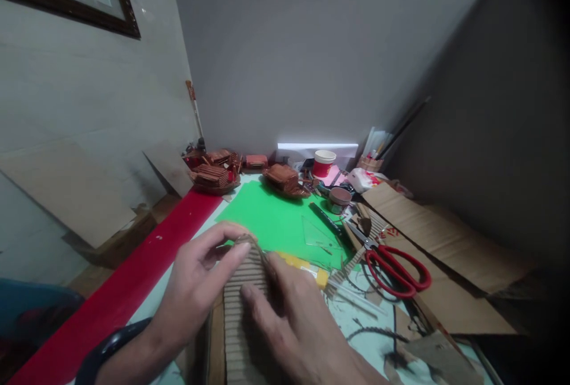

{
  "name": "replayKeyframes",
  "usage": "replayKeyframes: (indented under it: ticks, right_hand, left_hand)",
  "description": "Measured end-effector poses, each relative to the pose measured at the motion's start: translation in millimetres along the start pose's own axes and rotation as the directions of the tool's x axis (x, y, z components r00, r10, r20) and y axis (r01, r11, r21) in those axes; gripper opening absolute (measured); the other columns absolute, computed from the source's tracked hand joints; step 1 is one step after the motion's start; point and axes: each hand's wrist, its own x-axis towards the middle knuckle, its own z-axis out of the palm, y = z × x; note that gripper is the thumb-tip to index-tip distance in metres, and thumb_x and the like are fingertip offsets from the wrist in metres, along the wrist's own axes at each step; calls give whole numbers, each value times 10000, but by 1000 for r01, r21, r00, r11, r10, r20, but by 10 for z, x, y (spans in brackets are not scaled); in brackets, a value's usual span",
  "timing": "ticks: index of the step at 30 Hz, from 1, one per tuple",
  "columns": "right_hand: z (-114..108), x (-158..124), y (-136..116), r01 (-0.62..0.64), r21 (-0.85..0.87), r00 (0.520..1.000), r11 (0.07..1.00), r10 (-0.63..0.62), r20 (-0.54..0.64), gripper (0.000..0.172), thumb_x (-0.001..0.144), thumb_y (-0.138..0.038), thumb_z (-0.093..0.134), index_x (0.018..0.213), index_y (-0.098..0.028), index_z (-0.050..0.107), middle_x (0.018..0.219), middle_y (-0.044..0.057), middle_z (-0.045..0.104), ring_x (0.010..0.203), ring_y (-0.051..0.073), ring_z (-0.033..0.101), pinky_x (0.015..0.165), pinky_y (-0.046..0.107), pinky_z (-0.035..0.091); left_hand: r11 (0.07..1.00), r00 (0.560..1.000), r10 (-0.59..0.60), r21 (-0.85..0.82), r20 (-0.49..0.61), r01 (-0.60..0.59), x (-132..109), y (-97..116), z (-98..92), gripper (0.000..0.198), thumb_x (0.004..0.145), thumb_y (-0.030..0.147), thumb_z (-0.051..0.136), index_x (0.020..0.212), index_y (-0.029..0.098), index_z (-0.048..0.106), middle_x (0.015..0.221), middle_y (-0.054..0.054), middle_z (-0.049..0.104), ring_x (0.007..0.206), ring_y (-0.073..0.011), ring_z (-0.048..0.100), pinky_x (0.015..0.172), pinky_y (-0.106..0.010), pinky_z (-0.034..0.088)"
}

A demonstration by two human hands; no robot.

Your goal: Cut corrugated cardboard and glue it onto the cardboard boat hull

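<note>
A strip of corrugated cardboard (238, 319), its ridges showing, stands toward me at the near edge of the table. My left hand (196, 281) pinches its far end between thumb and fingers. On the strip's right side, my right hand (296, 308) grips the edge, thumb on the ridged face and fingers partly hidden behind. Just beyond my right hand lies a yellow tool (305, 266), mostly covered by the hand. Beneath is a green sheet (267, 224) with a clear set square (320, 233) on it.
Red-handled scissors (396, 269) lie to the right, near cardboard sheets (458, 296) and dark cord (378, 331). Brown cardboard boat models (214, 174) stand at the back left, another model boat (285, 180) at the centre. Behind are a red cup (324, 164) and a small jar (339, 199).
</note>
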Motion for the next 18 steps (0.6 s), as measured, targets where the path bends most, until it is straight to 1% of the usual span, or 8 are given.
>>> replayKeyframes:
  ticks: [3,7,11,13,15,16,17,18]
  right_hand:
    - [13,4,20,17,-21,1000,1000,-17,-3,87,870,-244,491,791,-210,481,686,7,588,583,154,503,541,276,369]
    - [46,-10,38,46,-22,999,999,-46,11,87,868,-243,470,787,-214,460,700,18,591,599,162,507,553,284,385]
    - [70,-11,60,30,9,999,1000,-31,41,67,881,-238,458,845,-200,500,750,39,631,633,171,537,582,292,411]
    - [70,2,77,25,31,999,999,-27,46,83,890,-229,456,898,-190,529,786,47,651,654,173,560,597,291,425]
    - [63,14,93,24,61,998,998,-27,53,115,901,-221,455,956,-182,548,855,57,670,705,177,591,636,295,443]
    - [59,17,99,20,75,998,997,-25,60,127,906,-220,455,977,-181,552,882,57,674,731,179,601,656,298,449]
    - [57,17,105,16,84,998,996,-22,66,129,907,-219,460,985,-182,555,895,54,675,744,179,603,669,298,450]
    - [58,13,108,10,83,997,996,-17,75,118,906,-221,468,974,-185,557,889,48,672,740,176,597,667,296,446]
  left_hand:
    - [1000,1000,9,-13,-5,-9,-16,-8,-3,119,892,276,592,795,230,642,829,5,639,796,-152,597,714,-227,467]
    - [999,999,28,-21,-19,-28,-44,-43,-12,166,893,280,586,742,220,621,783,-3,602,773,-165,577,691,-256,447]
    - [1000,1000,21,-15,13,-21,-45,-80,-15,176,892,291,587,735,221,627,769,-1,598,762,-162,570,673,-252,440]
    - [999,999,-24,-30,43,26,-40,-88,-1,161,891,319,585,777,219,641,786,-7,620,762,-165,581,668,-250,443]
    - [992,996,-54,-111,70,61,-35,-92,18,152,880,354,587,905,222,657,869,-28,663,839,-195,618,728,-268,466]
    - [985,995,-61,-155,81,73,-32,-95,26,189,874,370,588,975,224,654,920,-39,678,887,-213,630,766,-283,474]
    - [980,994,-64,-181,85,79,-27,-99,30,212,870,379,592,1004,227,651,942,-41,683,907,-220,632,785,-291,475]
    - [980,994,-69,-181,81,82,-20,-104,29,201,869,383,598,982,227,654,924,-33,681,888,-211,629,775,-283,473]
